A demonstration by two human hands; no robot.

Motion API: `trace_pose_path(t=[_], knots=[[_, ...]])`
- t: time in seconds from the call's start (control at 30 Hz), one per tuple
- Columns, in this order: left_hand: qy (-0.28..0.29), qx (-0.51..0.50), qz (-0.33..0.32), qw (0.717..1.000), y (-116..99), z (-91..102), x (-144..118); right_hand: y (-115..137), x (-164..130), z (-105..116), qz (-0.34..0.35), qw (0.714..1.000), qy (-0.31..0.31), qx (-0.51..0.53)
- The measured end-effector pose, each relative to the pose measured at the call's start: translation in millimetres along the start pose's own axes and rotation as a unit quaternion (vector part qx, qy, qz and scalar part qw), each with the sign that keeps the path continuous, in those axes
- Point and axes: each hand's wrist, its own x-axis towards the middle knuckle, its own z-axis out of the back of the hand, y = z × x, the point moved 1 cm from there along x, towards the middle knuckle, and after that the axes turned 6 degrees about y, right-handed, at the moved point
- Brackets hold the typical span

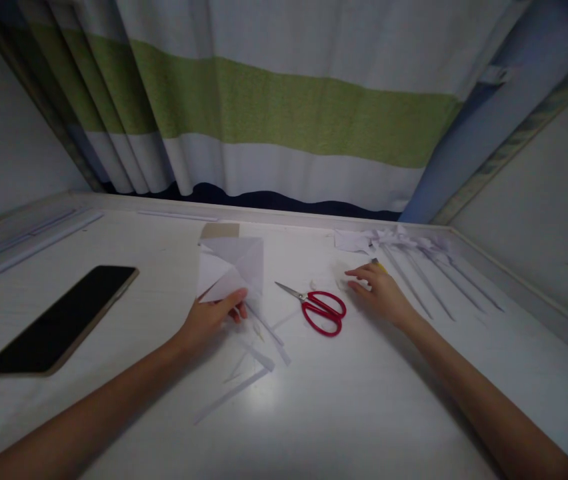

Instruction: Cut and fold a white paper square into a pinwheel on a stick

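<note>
My left hand (220, 312) pinches a folded piece of white paper (217, 272) at its lower edge, thumb on top. Behind that piece lies a flat square of white paper (251, 257), creased along its diagonals. My right hand (377, 290) hovers over the table with fingers stretched and slightly apart, nothing visible between them. Just behind its fingers a small yellow and dark object (379, 265) shows, mostly hidden. Between the hands rest scissors with red handles (321, 310), blades pointing left. Cut paper strips (264, 357) are scattered below my left hand.
A dark-screened phone or tablet (64, 320) lies at the left. Several rolled paper sticks with crumpled paper tops (414, 243) are at the back right. Long paper rolls (39, 247) lie along the left edge. A striped curtain (284, 107) hangs behind the table (314, 413).
</note>
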Motion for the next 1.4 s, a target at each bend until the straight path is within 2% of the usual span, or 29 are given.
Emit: trace_pose_path(t=[0.2, 0.33, 0.6, 0.73, 0.97, 1.03, 1.13, 1.23, 1.4], knots=[[-0.060, -0.088, -0.054, 0.993, -24, 20.7, 32, 12, -2, -9, 0.033, 0.998, 0.053, 0.012], [-0.048, -0.104, -0.065, 0.991, -35, 23.3, 40, 18, -3, -12, 0.043, 0.998, 0.046, 0.007], [-0.005, -0.068, 0.008, 0.998, -2, 16.1, 30, 30, -5, -13, 0.043, 0.998, 0.031, -0.028], [0.031, -0.055, 0.046, 0.997, 3, 9.8, 21, 31, -6, -14, 0.028, 0.998, 0.033, -0.037], [0.112, -0.053, 0.102, 0.987, 14, -23.2, -13, 31, -8, -14, 0.021, 0.998, 0.026, -0.045], [0.162, -0.060, 0.124, 0.977, 19, -32.3, -20, 32, -9, -16, 0.026, 0.998, 0.024, -0.044], [0.155, -0.068, 0.122, 0.978, 23, -39.5, -23, 35, -11, -18, 0.040, 0.998, 0.021, -0.040], [0.140, -0.071, 0.117, 0.981, 24, -42.0, -22, 39, -15, -17, 0.063, 0.997, -0.027, -0.044], [0.141, -0.063, 0.117, 0.981, 25, -40.7, -24, 70, -30, -10, 0.181, 0.977, -0.105, -0.037]])
